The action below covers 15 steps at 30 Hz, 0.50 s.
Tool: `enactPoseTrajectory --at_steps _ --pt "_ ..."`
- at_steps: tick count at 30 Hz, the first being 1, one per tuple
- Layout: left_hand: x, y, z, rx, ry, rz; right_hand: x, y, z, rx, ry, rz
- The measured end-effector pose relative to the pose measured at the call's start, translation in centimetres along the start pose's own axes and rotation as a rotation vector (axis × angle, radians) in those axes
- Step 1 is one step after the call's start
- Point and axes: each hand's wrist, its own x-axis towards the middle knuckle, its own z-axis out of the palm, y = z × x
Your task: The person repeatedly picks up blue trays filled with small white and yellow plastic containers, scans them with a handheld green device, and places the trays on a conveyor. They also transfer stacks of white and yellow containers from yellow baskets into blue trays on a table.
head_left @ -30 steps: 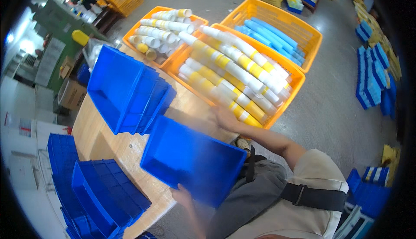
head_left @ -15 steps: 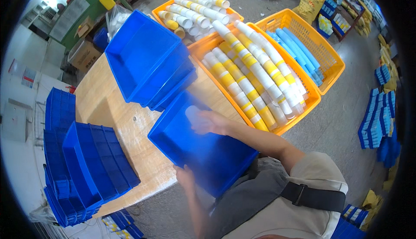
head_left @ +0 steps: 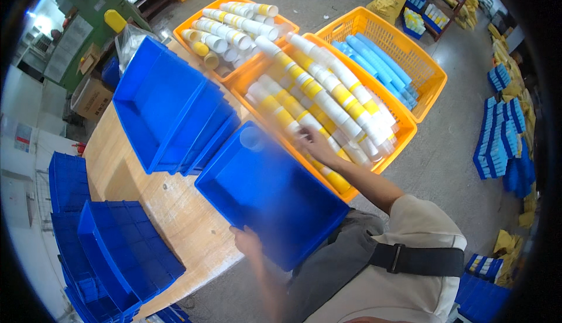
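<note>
A shallow blue plastic bin (head_left: pixel 275 188) lies tilted at the table's near edge, against my body. My left hand (head_left: pixel 248 242) is closed on its near-left rim. Near the bin's far corner is a small, round, translucent piece (head_left: pixel 252 140), too unclear to name. My right hand (head_left: pixel 316 146) reaches over the near side of an orange crate (head_left: pixel 404 147). Its fingers are curled on a long stack of white and yellow cylinders (head_left: pixel 278 112), one of several in that crate. The fingertips are partly blurred.
Nested blue bins (head_left: pixel 170 106) stand at the table's far side, with more blue bins (head_left: pixel 129 253) at left. Behind are an orange crate (head_left: pixel 228 77) of white and yellow tubes and another (head_left: pixel 433 83) holding light-blue stacks. Bare wooden tabletop (head_left: pixel 170 206) shows between the bins.
My right hand has moved from inside the blue bin across to the stacks in the orange crate. The round piece stays in the bin. My left hand still holds the rim.
</note>
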Motion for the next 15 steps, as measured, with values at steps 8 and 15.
enactPoseTrajectory --at_steps 8,15 --pt "1.5 0.2 0.3 0.091 0.040 -0.057 2.3 10.7 -11.1 -0.984 0.378 0.051" --pt "2.8 5.6 -3.1 0.134 0.457 0.257 -0.2 7.9 -12.8 -0.598 0.375 -0.119"
